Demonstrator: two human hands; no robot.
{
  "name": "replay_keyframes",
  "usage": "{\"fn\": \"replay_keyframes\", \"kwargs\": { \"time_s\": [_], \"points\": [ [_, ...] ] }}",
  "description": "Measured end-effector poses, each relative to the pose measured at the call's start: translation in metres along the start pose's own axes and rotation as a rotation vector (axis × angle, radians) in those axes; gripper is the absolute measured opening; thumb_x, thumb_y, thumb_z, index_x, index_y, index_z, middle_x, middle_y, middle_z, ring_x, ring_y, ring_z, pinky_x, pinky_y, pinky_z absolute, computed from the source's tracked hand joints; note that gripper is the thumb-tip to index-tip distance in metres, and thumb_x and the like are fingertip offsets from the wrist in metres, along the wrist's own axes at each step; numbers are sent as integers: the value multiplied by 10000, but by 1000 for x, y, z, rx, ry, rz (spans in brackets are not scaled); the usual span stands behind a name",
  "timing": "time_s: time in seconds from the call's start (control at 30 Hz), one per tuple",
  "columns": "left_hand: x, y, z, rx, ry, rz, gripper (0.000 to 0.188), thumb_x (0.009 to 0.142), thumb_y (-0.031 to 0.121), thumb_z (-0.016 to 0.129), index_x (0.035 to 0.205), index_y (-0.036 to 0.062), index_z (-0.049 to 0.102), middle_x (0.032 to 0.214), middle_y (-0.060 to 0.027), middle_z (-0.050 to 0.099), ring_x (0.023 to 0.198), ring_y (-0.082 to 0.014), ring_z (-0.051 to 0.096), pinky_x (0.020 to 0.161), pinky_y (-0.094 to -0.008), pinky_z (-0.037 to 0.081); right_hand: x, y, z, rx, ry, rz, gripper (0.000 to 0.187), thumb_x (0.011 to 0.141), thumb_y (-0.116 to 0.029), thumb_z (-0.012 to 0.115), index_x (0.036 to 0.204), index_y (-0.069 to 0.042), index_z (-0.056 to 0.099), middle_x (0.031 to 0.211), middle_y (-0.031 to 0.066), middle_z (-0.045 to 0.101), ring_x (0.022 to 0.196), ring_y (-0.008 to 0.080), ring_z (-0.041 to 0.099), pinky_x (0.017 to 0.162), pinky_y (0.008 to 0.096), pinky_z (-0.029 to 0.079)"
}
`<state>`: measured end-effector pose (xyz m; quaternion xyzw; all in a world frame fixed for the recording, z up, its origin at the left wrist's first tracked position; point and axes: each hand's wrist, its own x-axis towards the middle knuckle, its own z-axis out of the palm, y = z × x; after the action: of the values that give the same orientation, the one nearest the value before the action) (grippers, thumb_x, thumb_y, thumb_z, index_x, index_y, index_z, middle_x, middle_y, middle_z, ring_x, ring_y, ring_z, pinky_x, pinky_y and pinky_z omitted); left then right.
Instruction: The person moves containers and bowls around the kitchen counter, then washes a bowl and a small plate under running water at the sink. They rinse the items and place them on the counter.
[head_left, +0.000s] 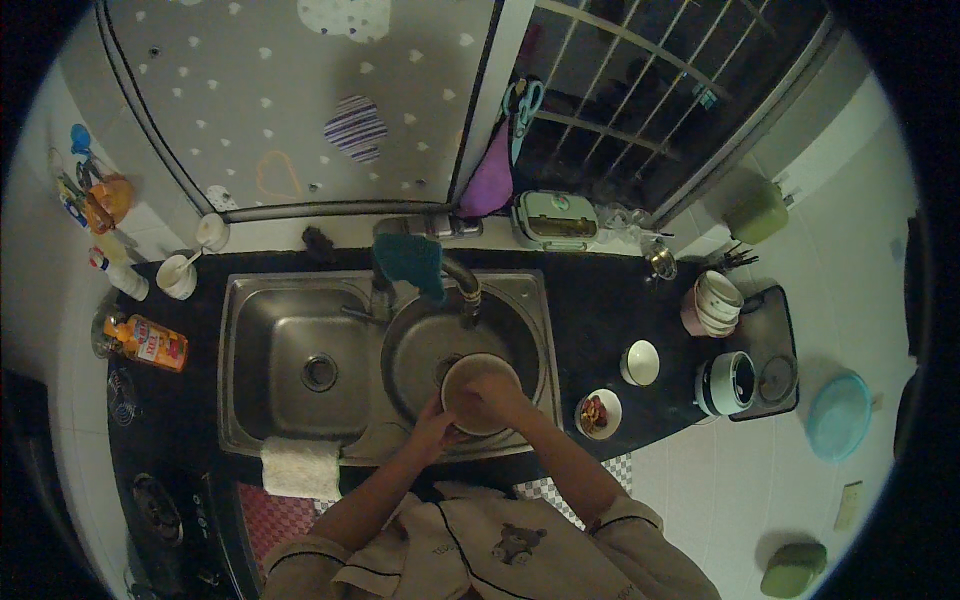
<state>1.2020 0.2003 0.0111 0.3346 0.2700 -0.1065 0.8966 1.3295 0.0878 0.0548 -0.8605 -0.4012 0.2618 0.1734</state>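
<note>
A round, pale brownish bowl (478, 364) is held over the front of the right-hand sink basin (405, 345). My left hand (432, 432) grips it at its left side, fingers closed around the wall. Inside the bowl is my right hand (497, 398), reaching in over the rim from the right. Its fingers are too dim and partly hidden to show whether they pinch anything. What lies in the bowl cannot be made out. Behind it the curved faucet (466, 285) comes down over the same basin, with a teal cloth (410, 264) draped on it.
Left are a second basin (290, 340), a cream towel (301, 468) over the front edge and an orange bottle (148, 342). Right on the black counter stand a small bowl with reddish pieces (598, 413), a white bowl (640, 363), stacked bowls (715, 303) and a white pot-like appliance (725, 384).
</note>
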Motion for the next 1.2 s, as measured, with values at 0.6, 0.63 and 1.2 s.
{"fn": "replay_keyframes", "kwargs": {
  "time_s": [0.6,0.63,1.2],
  "points": [
    [-12,-14,21,-80,-117,-212,484,836,139,484,1284,119,302,1152,-100,486,979,-259,575,741,-419,545,-97,46,-4,918,166,498,513,823,-289,576,1232,-15,432,1071,127,561,867,195,585,710,329,486],
    [-13,-14,23,-85,-121,-224,484,837,133,478,1285,115,297,1156,-102,483,983,-264,573,746,-424,543,-100,49,0,1123,131,542,512,818,-274,578,1240,-29,423,1088,119,552,892,199,582,718,326,489],
    [10,-17,-8,-143,-233,-436,535,862,412,477,1288,128,320,1245,-103,442,1038,-276,536,819,-496,487,-107,48,16,1516,220,539,547,789,-162,505,1285,-9,333,1201,130,481,1060,238,523,877,365,451]
  ]
}}
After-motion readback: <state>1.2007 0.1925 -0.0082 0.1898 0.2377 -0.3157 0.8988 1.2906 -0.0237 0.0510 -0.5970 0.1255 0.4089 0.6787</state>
